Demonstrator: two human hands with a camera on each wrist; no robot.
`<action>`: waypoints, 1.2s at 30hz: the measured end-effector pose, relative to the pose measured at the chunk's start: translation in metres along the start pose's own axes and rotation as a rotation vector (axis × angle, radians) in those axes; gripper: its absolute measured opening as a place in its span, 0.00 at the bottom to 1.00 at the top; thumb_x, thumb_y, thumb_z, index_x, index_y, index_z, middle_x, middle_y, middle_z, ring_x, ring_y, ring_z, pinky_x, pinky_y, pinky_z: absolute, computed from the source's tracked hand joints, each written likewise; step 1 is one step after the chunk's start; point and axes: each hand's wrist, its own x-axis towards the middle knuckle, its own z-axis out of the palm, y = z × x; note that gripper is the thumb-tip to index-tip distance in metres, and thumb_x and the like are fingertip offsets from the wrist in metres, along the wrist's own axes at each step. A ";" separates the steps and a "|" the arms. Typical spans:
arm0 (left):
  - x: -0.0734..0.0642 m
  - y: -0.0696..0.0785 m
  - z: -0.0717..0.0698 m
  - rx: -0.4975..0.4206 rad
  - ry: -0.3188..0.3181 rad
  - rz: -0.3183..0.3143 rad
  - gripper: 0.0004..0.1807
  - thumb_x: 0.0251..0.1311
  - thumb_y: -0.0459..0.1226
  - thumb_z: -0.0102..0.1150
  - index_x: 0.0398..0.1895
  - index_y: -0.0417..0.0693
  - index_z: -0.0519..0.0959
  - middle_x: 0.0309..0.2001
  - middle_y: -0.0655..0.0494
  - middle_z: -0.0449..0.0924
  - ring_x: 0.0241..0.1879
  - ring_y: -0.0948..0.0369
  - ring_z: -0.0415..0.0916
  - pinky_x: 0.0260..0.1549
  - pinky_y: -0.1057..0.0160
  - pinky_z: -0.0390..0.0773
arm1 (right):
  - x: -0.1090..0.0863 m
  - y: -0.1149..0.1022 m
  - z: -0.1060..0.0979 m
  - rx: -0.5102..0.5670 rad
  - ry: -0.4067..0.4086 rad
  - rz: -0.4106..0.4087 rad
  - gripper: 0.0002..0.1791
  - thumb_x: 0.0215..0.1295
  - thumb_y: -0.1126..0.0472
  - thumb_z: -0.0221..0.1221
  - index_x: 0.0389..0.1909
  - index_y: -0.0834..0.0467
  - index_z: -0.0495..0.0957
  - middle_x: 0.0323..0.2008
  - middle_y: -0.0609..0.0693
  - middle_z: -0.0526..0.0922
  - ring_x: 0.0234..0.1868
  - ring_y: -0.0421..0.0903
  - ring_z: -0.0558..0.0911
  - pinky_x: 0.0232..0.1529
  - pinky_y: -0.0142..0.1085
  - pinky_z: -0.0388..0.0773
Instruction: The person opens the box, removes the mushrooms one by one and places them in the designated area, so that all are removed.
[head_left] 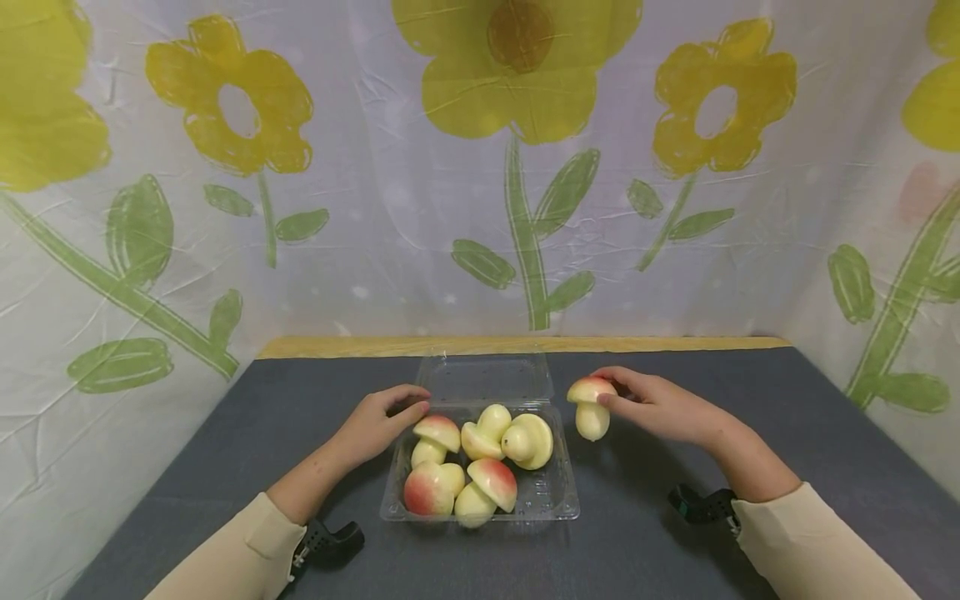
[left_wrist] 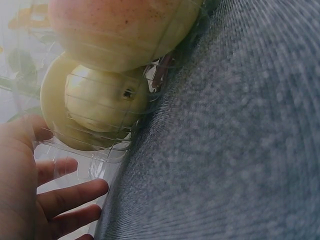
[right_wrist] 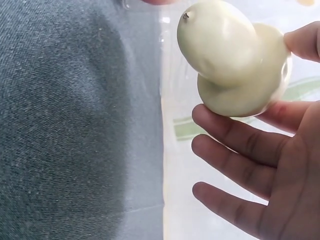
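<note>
A red-and-cream toy mushroom [head_left: 591, 410] is pinched by its cap between the thumb and fingers of my right hand [head_left: 663, 404]. It is raised just right of a clear plastic clamshell box [head_left: 555, 504], its stem pointing down. In the right wrist view, the cream underside of this mushroom [right_wrist: 225, 55] shows; the lower fingers extend loosely away from it. Several similar mushrooms [head_left: 495, 483] lie at different angles inside the box. My left hand [head_left: 382, 421] rests at the box's back left corner, fingers loosely extended along its wall and thumb at the rim in the left wrist view.
The box's clear lid [head_left: 487, 379] stands open toward the back. Dark grey cloth [head_left: 300, 400] covers the table, with a wooden strip [head_left: 345, 347] along the far edge. A flower-printed curtain [head_left: 375, 275] hangs behind and at both sides.
</note>
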 end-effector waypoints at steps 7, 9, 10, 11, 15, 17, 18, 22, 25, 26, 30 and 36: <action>0.001 -0.001 0.001 0.002 0.005 -0.006 0.23 0.75 0.52 0.57 0.63 0.50 0.80 0.55 0.55 0.83 0.53 0.55 0.80 0.48 0.48 0.80 | 0.003 0.003 0.005 -0.030 -0.018 0.056 0.31 0.81 0.44 0.51 0.73 0.61 0.66 0.57 0.53 0.79 0.54 0.50 0.79 0.51 0.49 0.75; 0.001 -0.002 0.002 0.000 0.004 -0.006 0.22 0.75 0.51 0.57 0.63 0.50 0.80 0.55 0.54 0.83 0.52 0.55 0.80 0.48 0.48 0.80 | 0.004 0.004 0.007 -0.037 -0.023 0.065 0.33 0.81 0.43 0.51 0.73 0.63 0.66 0.59 0.54 0.78 0.56 0.51 0.78 0.52 0.50 0.75; 0.001 -0.002 0.002 -0.001 0.005 -0.007 0.22 0.75 0.51 0.57 0.63 0.50 0.80 0.54 0.54 0.83 0.52 0.55 0.80 0.48 0.48 0.80 | 0.004 0.005 0.008 -0.039 -0.025 0.071 0.33 0.81 0.43 0.50 0.73 0.63 0.66 0.61 0.55 0.77 0.57 0.52 0.78 0.53 0.51 0.75; 0.000 -0.002 0.002 -0.001 0.005 -0.007 0.22 0.75 0.51 0.57 0.63 0.50 0.81 0.55 0.54 0.83 0.52 0.55 0.80 0.48 0.48 0.80 | 0.005 0.006 0.009 -0.042 -0.026 0.078 0.33 0.81 0.43 0.50 0.73 0.63 0.65 0.62 0.56 0.77 0.58 0.53 0.78 0.54 0.52 0.75; 0.000 -0.001 0.002 0.002 0.006 -0.006 0.23 0.75 0.52 0.57 0.63 0.49 0.80 0.55 0.54 0.83 0.53 0.54 0.80 0.49 0.48 0.80 | 0.007 0.009 0.013 -0.052 -0.033 0.100 0.34 0.80 0.41 0.50 0.74 0.63 0.66 0.64 0.57 0.76 0.61 0.55 0.77 0.56 0.53 0.74; 0.000 -0.001 0.002 0.003 0.004 -0.012 0.23 0.75 0.52 0.57 0.63 0.50 0.80 0.55 0.55 0.83 0.53 0.55 0.80 0.49 0.49 0.79 | 0.007 0.011 0.015 -0.056 -0.036 0.106 0.34 0.80 0.41 0.50 0.73 0.62 0.67 0.63 0.56 0.77 0.60 0.54 0.77 0.55 0.53 0.74; 0.000 -0.001 0.002 0.002 0.003 -0.015 0.23 0.75 0.53 0.57 0.63 0.50 0.80 0.55 0.55 0.83 0.53 0.55 0.80 0.49 0.49 0.79 | 0.008 0.012 0.016 -0.058 -0.039 0.105 0.34 0.80 0.41 0.50 0.73 0.62 0.67 0.62 0.56 0.77 0.60 0.54 0.78 0.55 0.53 0.75; 0.000 -0.001 0.002 0.004 0.002 -0.008 0.24 0.74 0.54 0.57 0.63 0.50 0.80 0.54 0.55 0.83 0.53 0.55 0.79 0.49 0.49 0.79 | 0.008 0.016 0.018 -0.057 -0.044 0.122 0.34 0.80 0.40 0.50 0.73 0.61 0.67 0.63 0.57 0.76 0.62 0.55 0.77 0.57 0.54 0.74; 0.000 -0.001 0.002 0.006 0.005 0.009 0.24 0.75 0.53 0.57 0.63 0.49 0.81 0.55 0.54 0.83 0.54 0.54 0.79 0.50 0.47 0.79 | 0.009 0.018 0.019 -0.050 -0.045 0.131 0.35 0.80 0.40 0.49 0.74 0.61 0.67 0.65 0.57 0.75 0.64 0.57 0.76 0.59 0.55 0.73; 0.000 -0.001 0.002 0.005 0.005 0.010 0.24 0.75 0.53 0.57 0.62 0.49 0.81 0.55 0.54 0.83 0.54 0.53 0.79 0.50 0.46 0.79 | 0.009 0.019 0.019 -0.049 -0.045 0.132 0.35 0.80 0.40 0.49 0.74 0.61 0.67 0.65 0.58 0.75 0.64 0.57 0.75 0.60 0.56 0.72; 0.000 -0.002 0.001 0.002 0.002 0.012 0.23 0.75 0.53 0.57 0.62 0.49 0.81 0.55 0.54 0.83 0.55 0.52 0.79 0.52 0.45 0.78 | 0.010 0.020 0.021 -0.058 -0.045 0.121 0.34 0.81 0.40 0.47 0.75 0.61 0.66 0.67 0.59 0.74 0.67 0.60 0.73 0.61 0.58 0.71; 0.001 -0.001 0.001 0.001 0.000 0.012 0.24 0.75 0.53 0.56 0.63 0.49 0.80 0.55 0.54 0.83 0.55 0.53 0.79 0.51 0.46 0.78 | 0.010 0.021 0.022 -0.089 -0.036 0.091 0.34 0.82 0.42 0.46 0.76 0.62 0.65 0.70 0.61 0.71 0.69 0.62 0.71 0.64 0.60 0.69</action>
